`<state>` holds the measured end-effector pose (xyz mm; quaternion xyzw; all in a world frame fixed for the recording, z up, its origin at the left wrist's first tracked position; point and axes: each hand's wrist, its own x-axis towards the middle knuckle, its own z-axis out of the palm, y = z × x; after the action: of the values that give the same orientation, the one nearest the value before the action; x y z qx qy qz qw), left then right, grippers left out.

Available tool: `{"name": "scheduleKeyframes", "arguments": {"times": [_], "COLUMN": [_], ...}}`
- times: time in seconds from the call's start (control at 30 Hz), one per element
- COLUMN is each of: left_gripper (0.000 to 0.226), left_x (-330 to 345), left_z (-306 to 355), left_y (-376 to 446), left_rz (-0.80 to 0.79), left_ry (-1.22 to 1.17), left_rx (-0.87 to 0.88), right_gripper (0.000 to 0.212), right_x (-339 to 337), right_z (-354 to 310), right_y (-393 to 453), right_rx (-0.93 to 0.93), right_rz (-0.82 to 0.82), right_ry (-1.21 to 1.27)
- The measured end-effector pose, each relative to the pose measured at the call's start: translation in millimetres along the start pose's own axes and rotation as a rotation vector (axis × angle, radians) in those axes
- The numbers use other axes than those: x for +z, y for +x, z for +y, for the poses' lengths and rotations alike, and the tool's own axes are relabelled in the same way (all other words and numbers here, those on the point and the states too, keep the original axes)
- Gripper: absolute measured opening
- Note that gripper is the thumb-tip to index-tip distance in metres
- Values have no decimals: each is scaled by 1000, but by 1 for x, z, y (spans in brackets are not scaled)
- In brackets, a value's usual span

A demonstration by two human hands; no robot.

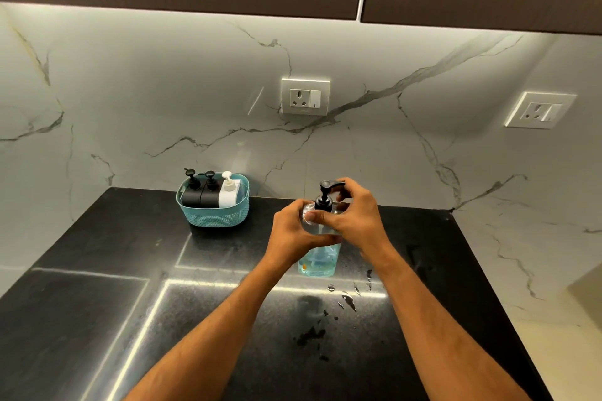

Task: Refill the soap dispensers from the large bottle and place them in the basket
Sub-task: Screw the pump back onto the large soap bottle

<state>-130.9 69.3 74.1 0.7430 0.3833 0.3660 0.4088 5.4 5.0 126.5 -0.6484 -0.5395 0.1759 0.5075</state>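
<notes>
Black stone countertop [97, 319] carries everything, wet splashes [348, 299] near its middle. At the back stands a teal basket [213, 212] holding two black dispensers [202, 194] and a white dispenser [229, 194]. Nearer, the clear large bottle [319, 259] of blue soap stands upright. The left hand [293, 233] curls round its shoulder; the right hand [355, 210] has fingers curled about the black pump [325, 195].
</notes>
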Motion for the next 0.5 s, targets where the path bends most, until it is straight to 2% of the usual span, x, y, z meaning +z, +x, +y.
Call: {"name": "scheduleKeyframes", "arguments": {"times": [0.13, 0.23, 0.33, 0.5], "left_gripper": [70, 70, 69, 69], "left_x": [-3, -3, -2, 0], "left_z": [-2, -1, -3, -4], "left_y": [1, 2, 1, -1], "left_rz": [10, 1, -9, 14], "left_ry": [-5, 0, 2, 4], "left_rx": [-21, -22, -31, -27], "right_gripper": [46, 42, 39, 42], "right_x": [-9, -3, 0, 12], "right_z": [4, 3, 0, 4], "right_y": [3, 0, 0, -6], "right_rx": [-14, -13, -18, -25], "right_rz": [-98, -5, 17, 148], "right_ry": [81, 55, 36, 30]}}
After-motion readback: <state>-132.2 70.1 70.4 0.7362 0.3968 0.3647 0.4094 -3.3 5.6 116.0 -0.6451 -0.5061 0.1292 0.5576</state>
